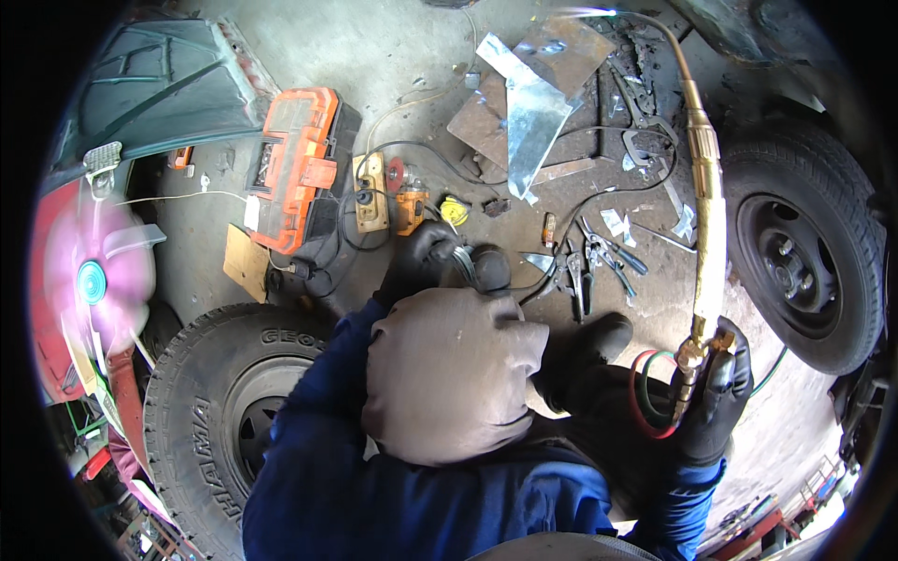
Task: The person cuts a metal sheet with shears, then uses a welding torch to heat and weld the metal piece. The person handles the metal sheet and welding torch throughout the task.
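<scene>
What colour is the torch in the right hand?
The torch is brassy gold, partly whitened by glare; the head view shows it best.

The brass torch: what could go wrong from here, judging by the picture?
1. The torch shows what looks like a live flame; if the right hand swung, it might scorch the tyre on the right.
2. The red hose loops beside that hand, so it could snag and pull the grip off aim.
3. A lowered flame might damage the black cable on the floor.
</scene>
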The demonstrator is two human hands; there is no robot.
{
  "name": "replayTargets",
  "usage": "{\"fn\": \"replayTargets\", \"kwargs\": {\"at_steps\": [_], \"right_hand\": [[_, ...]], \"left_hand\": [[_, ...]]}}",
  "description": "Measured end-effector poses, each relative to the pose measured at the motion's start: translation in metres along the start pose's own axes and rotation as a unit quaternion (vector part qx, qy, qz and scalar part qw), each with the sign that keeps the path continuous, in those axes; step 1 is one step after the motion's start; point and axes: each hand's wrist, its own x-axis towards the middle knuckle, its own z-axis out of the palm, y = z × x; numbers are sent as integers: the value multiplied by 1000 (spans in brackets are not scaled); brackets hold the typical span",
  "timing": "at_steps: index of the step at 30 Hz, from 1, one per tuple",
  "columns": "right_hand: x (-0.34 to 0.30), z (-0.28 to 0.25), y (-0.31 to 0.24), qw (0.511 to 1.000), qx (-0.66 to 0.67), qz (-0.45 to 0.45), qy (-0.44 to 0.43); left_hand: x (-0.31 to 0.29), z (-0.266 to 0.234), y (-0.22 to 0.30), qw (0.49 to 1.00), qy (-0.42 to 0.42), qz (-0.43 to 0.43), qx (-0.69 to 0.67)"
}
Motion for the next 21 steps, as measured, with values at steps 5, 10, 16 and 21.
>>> {"fn": "replayTargets", "kwargs": {"at_steps": [5,10,16,21], "right_hand": [[-16,8,-16,998,47,-13,-25],[-39,15,-27,995,77,-53,-31],[-63,35,-37,986,158,-17,-44],[-57,49,-40,981,189,-17,-25]], "left_hand": [[-27,-27,34,912,65,-36,-403],[-46,-52,67,898,104,3,-427],[-29,-92,113,930,210,100,-283],[-4,-110,165,959,208,158,-110]]}}
